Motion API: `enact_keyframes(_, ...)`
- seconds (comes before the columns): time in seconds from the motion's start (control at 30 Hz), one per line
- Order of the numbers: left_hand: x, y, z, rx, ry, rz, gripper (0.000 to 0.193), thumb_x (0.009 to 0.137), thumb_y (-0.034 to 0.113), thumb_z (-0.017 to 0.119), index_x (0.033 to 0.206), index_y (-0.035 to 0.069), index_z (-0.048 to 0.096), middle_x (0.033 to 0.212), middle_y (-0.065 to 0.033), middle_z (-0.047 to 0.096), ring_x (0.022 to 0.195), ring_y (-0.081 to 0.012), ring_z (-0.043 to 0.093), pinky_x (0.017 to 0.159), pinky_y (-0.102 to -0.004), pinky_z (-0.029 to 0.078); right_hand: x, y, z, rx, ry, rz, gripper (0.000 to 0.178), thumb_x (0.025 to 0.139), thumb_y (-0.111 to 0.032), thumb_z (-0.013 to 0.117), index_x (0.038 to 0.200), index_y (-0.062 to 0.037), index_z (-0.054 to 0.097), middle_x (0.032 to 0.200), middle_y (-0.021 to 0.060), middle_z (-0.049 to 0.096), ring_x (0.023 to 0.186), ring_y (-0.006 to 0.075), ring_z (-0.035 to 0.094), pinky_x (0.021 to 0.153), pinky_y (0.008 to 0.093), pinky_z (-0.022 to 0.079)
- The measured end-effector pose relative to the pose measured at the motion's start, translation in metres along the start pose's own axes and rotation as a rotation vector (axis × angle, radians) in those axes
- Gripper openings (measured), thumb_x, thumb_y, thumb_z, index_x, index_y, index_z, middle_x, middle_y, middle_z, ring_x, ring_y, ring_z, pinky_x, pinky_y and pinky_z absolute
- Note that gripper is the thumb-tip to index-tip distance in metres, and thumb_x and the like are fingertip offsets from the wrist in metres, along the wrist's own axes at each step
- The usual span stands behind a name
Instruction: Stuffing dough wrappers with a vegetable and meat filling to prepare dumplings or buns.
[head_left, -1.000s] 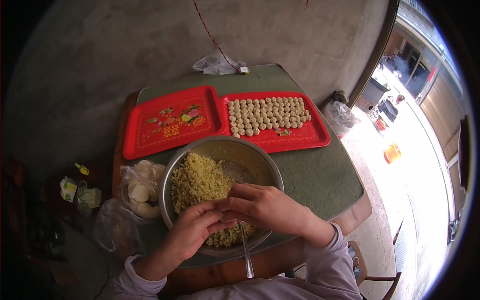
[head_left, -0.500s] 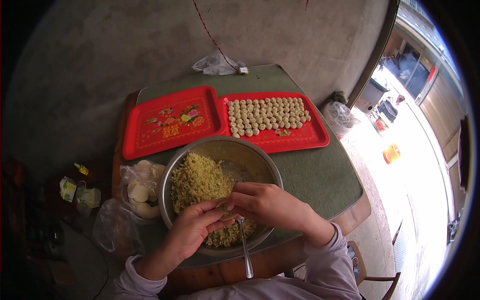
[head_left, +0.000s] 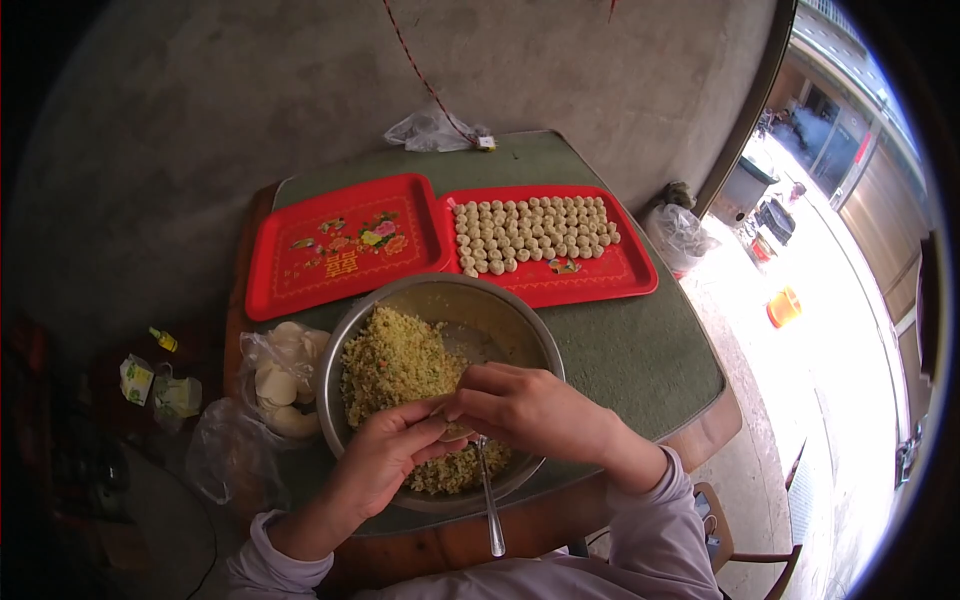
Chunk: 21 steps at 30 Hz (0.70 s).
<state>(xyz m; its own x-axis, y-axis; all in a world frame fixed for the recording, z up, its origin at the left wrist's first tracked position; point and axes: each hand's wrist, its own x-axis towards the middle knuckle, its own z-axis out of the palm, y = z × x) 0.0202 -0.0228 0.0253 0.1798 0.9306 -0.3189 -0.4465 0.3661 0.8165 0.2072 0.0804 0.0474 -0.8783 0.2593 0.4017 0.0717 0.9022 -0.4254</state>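
Over a big steel bowl (head_left: 553,350), my left hand (head_left: 382,452) cradles a small dumpling (head_left: 455,431) with thumb and fingers closed around it. The fingertips of my right hand (head_left: 535,408) pinch its upper edge, hiding much of it. Crumbly yellow filling (head_left: 400,360) with green and orange bits is heaped in the bowl's left part. A metal spoon (head_left: 492,510) leans there, its handle pointing toward me under my hands. Left of the bowl, round dough wrappers (head_left: 276,384) lie in a clear plastic bag.
Behind the bowl, a red tray (head_left: 637,250) carries rows of small round dumplings (head_left: 530,232). Another red tray (head_left: 285,245) with a flower pattern sits to its left, overlapping its edge. They stand on a green-topped table (head_left: 640,365) against a grey wall. A wooden chair (head_left: 765,560) is at lower right.
Both hands stay over the bowl around the dumpling. Only the right fingers have shifted very slightly along its edge.
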Motion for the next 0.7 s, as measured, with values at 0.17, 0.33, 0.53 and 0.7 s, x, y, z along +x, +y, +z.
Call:
enact_keyframes(0.17,0.000,0.001,0.001,0.016,-0.017,-0.004,0.038,0.100,0.012,0.049,0.134,-0.004,0.048,0.126,-0.0114,0.058,0.115,-0.0217,0.059,0.102,-0.0339,0.047,-0.003,0.004,-0.002,0.037,-0.008,0.020,0.019,0.082,-0.011,0.064,0.099,-0.0062,0.056,0.090,0.0098,0.054,0.086,0.0290,0.062,0.070,0.0392,0.054)
enact_keyframes(0.33,-0.003,0.003,-0.001,0.051,-0.038,0.018,0.040,0.100,0.010,0.048,0.137,-0.004,0.044,0.128,-0.0114,0.056,0.116,-0.0216,0.058,0.101,-0.0326,0.046,-0.002,0.004,-0.004,0.035,0.048,0.046,0.015,0.082,-0.009,0.066,0.095,-0.0060,0.058,0.086,0.0085,0.054,0.083,0.0290,0.060,0.070,0.0386,0.051)
enact_keyframes(0.53,-0.004,0.003,-0.002,0.037,-0.019,0.030,0.040,0.100,0.010,0.048,0.138,-0.004,0.044,0.130,-0.0097,0.056,0.117,-0.0222,0.058,0.103,-0.0330,0.045,0.001,0.003,-0.001,0.021,0.069,-0.002,0.015,0.082,-0.009,0.066,0.094,-0.0057,0.059,0.086,0.0083,0.054,0.082,0.0285,0.059,0.070,0.0388,0.050)
enact_keyframes(0.7,-0.003,0.001,0.000,0.003,0.026,0.028,0.034,0.096,0.006,0.053,0.129,-0.003,0.052,0.121,-0.0093,0.060,0.111,-0.0213,0.061,0.102,-0.0372,0.047,0.002,0.002,0.005,0.019,0.091,-0.038,0.016,0.081,-0.010,0.067,0.096,-0.0068,0.060,0.086,0.0073,0.053,0.081,0.0272,0.059,0.070,0.0379,0.051)
